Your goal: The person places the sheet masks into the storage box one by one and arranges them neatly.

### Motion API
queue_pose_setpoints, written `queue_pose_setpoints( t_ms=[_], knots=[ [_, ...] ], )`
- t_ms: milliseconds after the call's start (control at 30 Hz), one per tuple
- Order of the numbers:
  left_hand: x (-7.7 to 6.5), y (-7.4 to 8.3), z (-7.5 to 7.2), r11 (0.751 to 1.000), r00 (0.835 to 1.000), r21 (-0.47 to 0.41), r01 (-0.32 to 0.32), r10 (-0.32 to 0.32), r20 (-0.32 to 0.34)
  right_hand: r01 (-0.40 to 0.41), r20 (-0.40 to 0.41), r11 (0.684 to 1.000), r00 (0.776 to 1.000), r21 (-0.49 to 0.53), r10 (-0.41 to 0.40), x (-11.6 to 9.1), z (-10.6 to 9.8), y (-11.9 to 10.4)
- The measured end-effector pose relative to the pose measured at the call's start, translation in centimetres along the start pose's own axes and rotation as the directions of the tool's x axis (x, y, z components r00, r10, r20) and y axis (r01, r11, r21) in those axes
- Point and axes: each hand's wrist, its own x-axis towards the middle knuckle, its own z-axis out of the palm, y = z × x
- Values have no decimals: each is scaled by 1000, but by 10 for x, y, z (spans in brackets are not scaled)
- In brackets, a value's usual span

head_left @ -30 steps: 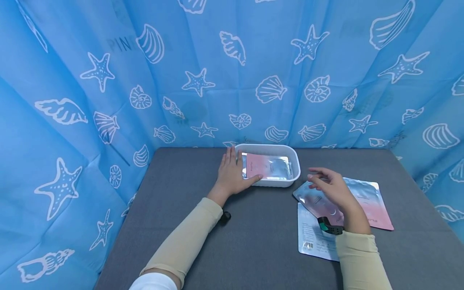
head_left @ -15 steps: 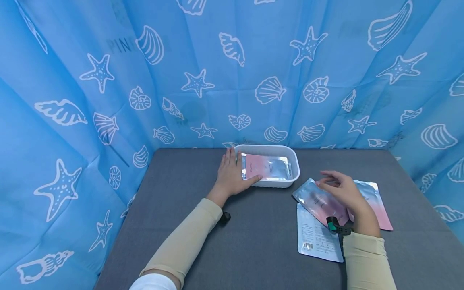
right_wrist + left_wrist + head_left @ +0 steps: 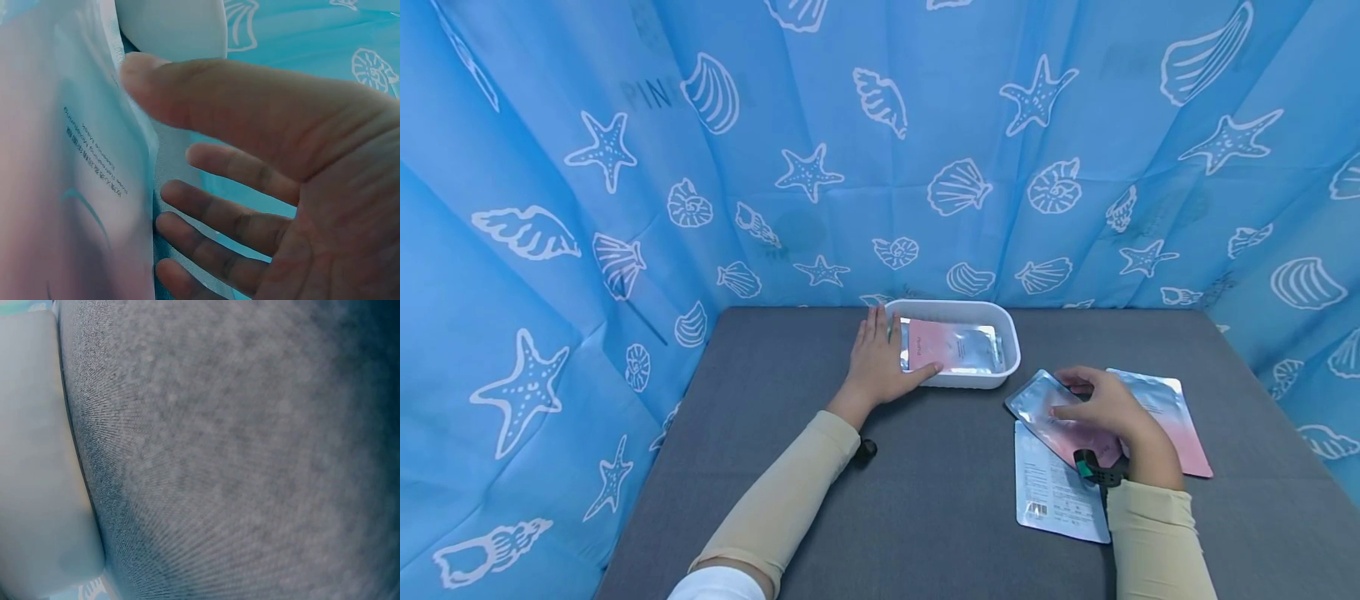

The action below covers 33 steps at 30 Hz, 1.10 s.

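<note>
A white plastic tub (image 3: 1011,329) at the back of the table holds pink-and-silver sheet mask packets (image 3: 958,346). My left hand (image 3: 880,358) rests against its left side with fingers spread straight, thumb over the front rim. On the right, my right hand (image 3: 1105,404) hovers at a tilted sheet mask packet (image 3: 1048,412), thumb over its face and fingers by its far edge. In the right wrist view, the relaxed fingers (image 3: 206,203) lie along the edge of that packet (image 3: 81,175), apart from the thumb. Whether they touch it is hard to tell.
A packet lying back side up (image 3: 1056,492) sits partly under the tilted one. Another pink-and-silver packet (image 3: 1176,421) lies to the right, partly behind the right hand. A blue shell-print curtain (image 3: 887,167) hangs behind the grey table (image 3: 940,500).
My right hand first drew back to the right over the packets, then came down to the tilted packet's edge. The left hand has stayed at the tub.
</note>
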Motion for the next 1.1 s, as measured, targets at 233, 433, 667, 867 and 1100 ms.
queue_pose_setpoints(
  t_ms=[233, 433, 667, 867, 1100],
  knots=[
    [0, 0, 1, 1000, 1000, 3, 4, -4, -8, 15, 5, 999, 1000, -31, -15, 1, 1, 1],
    [1, 0, 2, 1000, 1000, 9, 3, -3, -15, -2, 7, 998, 1000, -56, 3, 2, 3, 2],
    [1, -1, 3, 1000, 1000, 15, -4, 4, -21, 5, 19, 998, 1000, -61, -4, 5, 6, 2],
    [1, -1, 2, 1000, 1000, 15, -5, 6, -19, 0, 29, 999, 1000, -52, 1, 5, 9, 0],
    [0, -1, 1, 1000, 1000, 17, 3, -3, -16, -3, 40, 999, 999, -47, 5, 6, 10, 0]
  ],
)
